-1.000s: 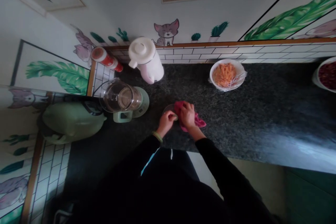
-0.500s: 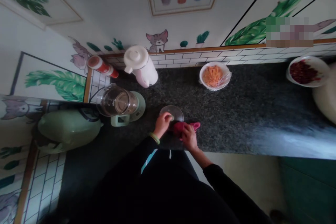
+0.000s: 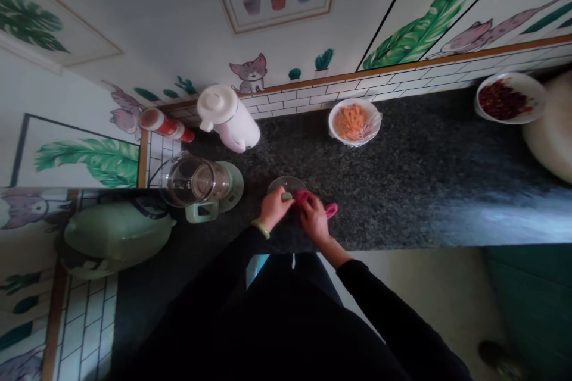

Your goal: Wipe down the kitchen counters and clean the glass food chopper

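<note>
My left hand [image 3: 274, 209] is closed in a pinch on the pale green knob of a round glass lid [image 3: 288, 182], near the counter's front edge. A pink-red cloth [image 3: 330, 210] is bunched under the fingers of my right hand [image 3: 315, 220]. That hand is closed on the cloth, close beside the left one, and the cloth reaches the right side of the knob. One end of it sticks out to the right. My hands and the cloth hide the lid's near part.
Left of my hands stands a glass kettle [image 3: 196, 181] on a pale green base, with a white jug [image 3: 227, 118] behind. A green appliance [image 3: 118, 237] is farther left. Toward the wall sits a bowl of orange shreds [image 3: 354, 122]; a bowl of dark red pieces [image 3: 504, 100] is far right.
My right hand has brought the cloth up and closer to the left hand, against the lid's knob. The left grip on the lid has turned slightly. The whole view has tilted and shifted.
</note>
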Action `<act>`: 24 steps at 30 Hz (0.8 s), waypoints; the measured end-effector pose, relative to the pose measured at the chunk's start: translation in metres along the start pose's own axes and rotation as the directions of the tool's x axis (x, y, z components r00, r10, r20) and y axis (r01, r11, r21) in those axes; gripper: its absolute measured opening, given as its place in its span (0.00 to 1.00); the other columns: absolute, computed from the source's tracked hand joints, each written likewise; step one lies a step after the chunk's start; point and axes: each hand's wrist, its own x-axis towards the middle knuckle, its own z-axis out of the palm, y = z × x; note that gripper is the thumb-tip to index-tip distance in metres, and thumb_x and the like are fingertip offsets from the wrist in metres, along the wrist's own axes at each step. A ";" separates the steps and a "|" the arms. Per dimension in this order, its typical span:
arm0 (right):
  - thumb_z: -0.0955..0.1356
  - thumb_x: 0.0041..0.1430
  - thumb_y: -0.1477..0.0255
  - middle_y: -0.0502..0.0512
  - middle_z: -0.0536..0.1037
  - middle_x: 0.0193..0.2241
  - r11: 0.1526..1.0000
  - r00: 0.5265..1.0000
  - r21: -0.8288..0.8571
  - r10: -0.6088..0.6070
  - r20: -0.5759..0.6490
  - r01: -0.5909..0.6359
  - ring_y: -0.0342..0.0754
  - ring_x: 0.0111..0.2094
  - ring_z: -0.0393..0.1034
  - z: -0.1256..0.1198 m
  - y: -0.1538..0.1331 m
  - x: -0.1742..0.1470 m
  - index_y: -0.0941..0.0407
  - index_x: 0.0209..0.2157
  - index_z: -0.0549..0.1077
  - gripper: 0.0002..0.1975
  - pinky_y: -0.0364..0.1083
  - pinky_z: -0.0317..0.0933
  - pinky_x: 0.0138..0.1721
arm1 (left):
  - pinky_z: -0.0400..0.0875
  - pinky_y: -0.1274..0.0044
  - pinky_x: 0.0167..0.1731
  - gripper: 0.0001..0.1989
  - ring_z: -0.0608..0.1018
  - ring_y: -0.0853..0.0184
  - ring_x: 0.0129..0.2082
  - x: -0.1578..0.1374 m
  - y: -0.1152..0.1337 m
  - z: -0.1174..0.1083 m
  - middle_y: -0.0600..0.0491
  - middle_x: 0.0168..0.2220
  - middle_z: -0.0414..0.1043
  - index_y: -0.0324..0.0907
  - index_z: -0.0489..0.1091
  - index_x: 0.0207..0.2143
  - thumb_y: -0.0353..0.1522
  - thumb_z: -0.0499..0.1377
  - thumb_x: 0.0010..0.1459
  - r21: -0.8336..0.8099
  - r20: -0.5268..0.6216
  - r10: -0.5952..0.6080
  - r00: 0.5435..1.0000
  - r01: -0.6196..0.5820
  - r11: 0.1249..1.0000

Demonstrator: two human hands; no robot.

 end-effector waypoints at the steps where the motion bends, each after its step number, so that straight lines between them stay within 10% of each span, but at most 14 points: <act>1: 0.64 0.62 0.79 0.67 0.70 0.59 1.000 0.999 0.006 -0.024 0.033 0.023 0.59 0.54 0.65 0.002 -0.002 -0.012 0.58 0.53 0.78 0.20 0.58 0.66 0.57 | 0.67 0.75 0.37 0.16 0.83 0.61 0.39 -0.001 0.001 0.001 0.51 0.35 0.80 0.43 0.73 0.45 0.44 0.66 0.61 -0.020 -0.010 -0.007 1.000 0.006 1.000; 7: 0.67 0.57 0.82 0.59 0.77 0.53 0.972 0.917 0.104 -0.232 0.323 0.210 0.55 0.45 0.68 -0.010 -0.008 -0.059 0.52 0.44 0.82 0.18 0.54 0.68 0.50 | 0.68 0.76 0.37 0.19 0.81 0.63 0.37 0.005 -0.004 -0.006 0.54 0.36 0.79 0.45 0.73 0.48 0.41 0.70 0.57 -0.114 -0.035 0.006 0.999 -0.010 0.993; 14: 0.67 0.57 0.76 0.68 0.76 0.57 0.996 0.994 0.037 0.085 0.062 -0.087 0.62 0.56 0.71 -0.047 0.011 -0.015 0.61 0.58 0.73 0.26 0.62 0.66 0.59 | 0.73 0.71 0.49 0.11 0.80 0.63 0.43 -0.017 -0.005 0.003 0.47 0.40 0.77 0.41 0.74 0.43 0.33 0.52 0.71 -0.147 -0.359 0.259 0.897 -0.329 0.933; 19: 0.66 0.63 0.72 0.63 0.76 0.60 0.980 0.982 0.106 0.178 -0.063 -0.171 0.58 0.62 0.69 -0.068 0.017 -0.005 0.57 0.58 0.74 0.22 0.60 0.63 0.65 | 0.66 0.61 0.65 0.22 0.69 0.56 0.67 -0.037 0.031 0.062 0.39 0.65 0.68 0.39 0.67 0.61 0.27 0.52 0.66 -0.095 -0.138 0.614 0.777 -0.627 0.773; 24: 0.67 0.64 0.75 0.56 0.82 0.52 0.946 0.964 0.183 0.262 0.047 -0.266 0.51 0.55 0.76 -0.098 0.033 -0.014 0.52 0.51 0.79 0.16 0.49 0.69 0.59 | 0.67 0.56 0.65 0.28 0.67 0.51 0.69 -0.030 0.036 0.110 0.35 0.66 0.67 0.35 0.67 0.61 0.22 0.52 0.57 0.133 -0.037 0.482 0.875 -0.474 0.871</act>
